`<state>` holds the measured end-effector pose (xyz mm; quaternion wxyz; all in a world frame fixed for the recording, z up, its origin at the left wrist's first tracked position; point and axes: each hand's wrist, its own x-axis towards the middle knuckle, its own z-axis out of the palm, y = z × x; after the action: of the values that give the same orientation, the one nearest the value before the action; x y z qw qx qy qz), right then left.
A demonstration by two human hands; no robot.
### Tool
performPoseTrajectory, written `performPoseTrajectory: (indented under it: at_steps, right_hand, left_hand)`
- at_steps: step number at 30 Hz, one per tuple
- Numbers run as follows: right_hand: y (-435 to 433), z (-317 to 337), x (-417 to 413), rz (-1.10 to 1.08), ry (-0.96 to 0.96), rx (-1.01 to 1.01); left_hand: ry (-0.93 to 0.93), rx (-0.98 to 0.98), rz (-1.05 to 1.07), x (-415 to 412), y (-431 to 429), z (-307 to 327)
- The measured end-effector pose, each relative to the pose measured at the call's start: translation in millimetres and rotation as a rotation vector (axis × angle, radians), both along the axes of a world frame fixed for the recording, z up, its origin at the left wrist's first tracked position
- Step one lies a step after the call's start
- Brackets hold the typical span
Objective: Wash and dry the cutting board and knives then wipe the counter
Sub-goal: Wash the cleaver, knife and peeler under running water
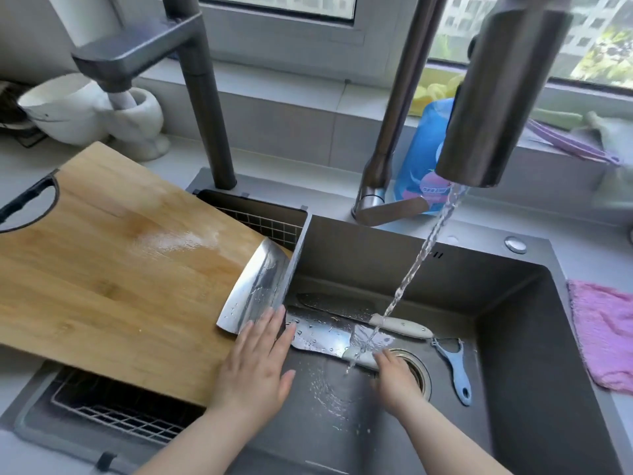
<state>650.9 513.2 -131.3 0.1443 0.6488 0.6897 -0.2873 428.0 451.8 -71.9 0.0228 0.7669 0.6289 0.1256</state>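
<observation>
Gripping the cleaver (pixel 318 332) with our right hand (pixel 397 375) under running water (pixel 422 255), we rest our left hand (pixel 253 365), fingers straight, on the cutting board (pixel 102 269).

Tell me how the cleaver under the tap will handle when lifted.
The cleaver is probably slippery: water runs over its blade and pale handle, where the right hand grips. Its broad steel blade suggests it is stiff and blade-heavy, so it may dip forward.
</observation>
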Motion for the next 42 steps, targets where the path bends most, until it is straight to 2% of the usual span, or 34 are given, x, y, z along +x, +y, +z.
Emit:
performPoseTrajectory:
  at_steps: [7,12,16,18,20,22,26,32,36,39,40,42]
  right_hand:
    - [16.7,-30.2,-7.8,0.151,-0.216,0.072]
    - [15.0,-37.2,-21.0,0.248,-0.313,0.034]
    - [8.7,-32.4,-25.1,0.248,-0.268,-0.15]
    - [5.8,-24.2,-21.4,0.174,-0.196,-0.282]
    - [4.1,-9.1,-16.4,0.136,-0.108,-0.314]
    - [2.8,13.1,-12.8,0.142,-0.071,-0.271]
    - [-3.6,53.8,-3.0,0.138,-0.121,-0.198]
    - [-26.5,87.3,18.1,-0.088,-0.021,-0.088]
    - [-40.1,111.0,22.5,-0.085,-0.005,-0.009]
    - [-51.2,125.3,22.6,-0.052,0.0,0.035]
    - [-53.9,128.6,23.7,-0.047,0.001,0.046]
    - [-58.2,134.1,27.6,-0.041,-0.008,0.066]
  left_hand:
    - [0.067,0.101,0.017,-1.2,4.0,-14.5]
    - [0.054,0.064,-0.001,-2.0,3.1,-17.6]
    - [0.091,0.058,-0.003,-3.2,4.4,-18.8]
    - [0.086,0.055,0.002,-2.4,4.7,-18.2]
    - [0.048,0.053,0.005,-2.3,5.3,-17.0]
    - [0.001,0.031,0.014,-2.0,5.7,-13.4]
    - [-0.008,-0.037,0.028,-0.8,5.5,-6.1]
    - [0.043,-0.084,-0.032,8.0,1.9,3.8]
    - [0.078,-0.086,-0.249,60.6,-3.5,15.9]
    - [0.105,-0.194,-0.317,83.6,-2.0,16.7]
    - [0.117,-0.241,-0.318,83.8,0.6,17.4]
    - [0.116,-0.208,-0.247,73.6,11.8,19.3]
